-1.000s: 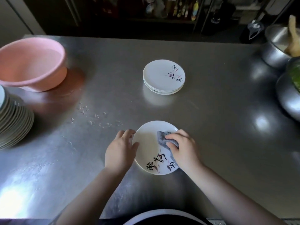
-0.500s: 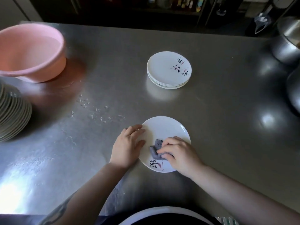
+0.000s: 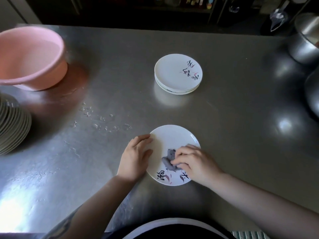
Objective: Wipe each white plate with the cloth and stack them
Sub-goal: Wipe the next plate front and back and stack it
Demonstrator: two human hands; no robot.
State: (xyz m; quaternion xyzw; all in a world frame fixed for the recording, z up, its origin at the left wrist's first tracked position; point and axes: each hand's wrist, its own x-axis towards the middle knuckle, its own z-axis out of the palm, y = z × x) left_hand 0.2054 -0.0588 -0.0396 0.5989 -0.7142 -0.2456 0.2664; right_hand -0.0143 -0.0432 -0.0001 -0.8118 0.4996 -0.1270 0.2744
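A white plate (image 3: 172,137) with black brush lettering lies flat on the steel counter near the front edge. My left hand (image 3: 135,157) rests on its left rim, thumb on the plate face, steadying it. My right hand (image 3: 194,161) pinches a small grey cloth (image 3: 169,159) and presses it onto the middle of the plate. Farther back stands a short stack of the same white plates (image 3: 177,75). At the left edge sits a tall stack of plates (image 3: 12,125), partly cut off.
A pink plastic basin (image 3: 31,57) stands at the back left. Water drops (image 3: 101,121) lie on the counter between basin and plate. Steel pots (image 3: 305,42) crowd the right edge. Shelves with bottles stand behind the counter.
My right hand slid the cloth from the plate's right side down toward its middle, bunching it up. The left hand stayed on the rim. The camera tilted slightly.
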